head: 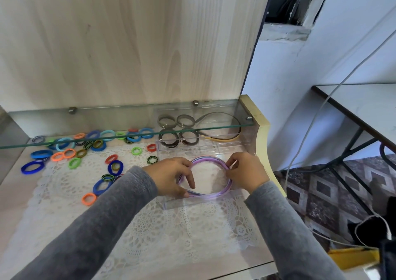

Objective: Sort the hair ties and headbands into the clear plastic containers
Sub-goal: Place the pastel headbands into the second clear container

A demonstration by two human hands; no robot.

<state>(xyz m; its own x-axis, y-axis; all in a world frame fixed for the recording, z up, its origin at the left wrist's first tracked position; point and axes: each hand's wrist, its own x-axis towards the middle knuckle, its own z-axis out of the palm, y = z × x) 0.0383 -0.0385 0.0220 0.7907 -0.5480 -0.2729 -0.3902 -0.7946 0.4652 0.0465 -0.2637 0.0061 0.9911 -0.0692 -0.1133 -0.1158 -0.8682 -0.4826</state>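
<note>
Purple headbands (211, 159) lie curled inside the near clear container (192, 202), with the left hand (169, 177) curling its fingers round their left side and the right hand (246, 172) round their right. Just behind that container a second container (205, 149) holds brown ties (169, 139). Left of it, coloured hair ties (41, 153) lie scattered over a lace mat (160, 237).

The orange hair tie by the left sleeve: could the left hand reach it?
Probably, after letting go: the orange hair tie lies uncovered on the lace mat, but the left hand grips the purple headbands.
</note>
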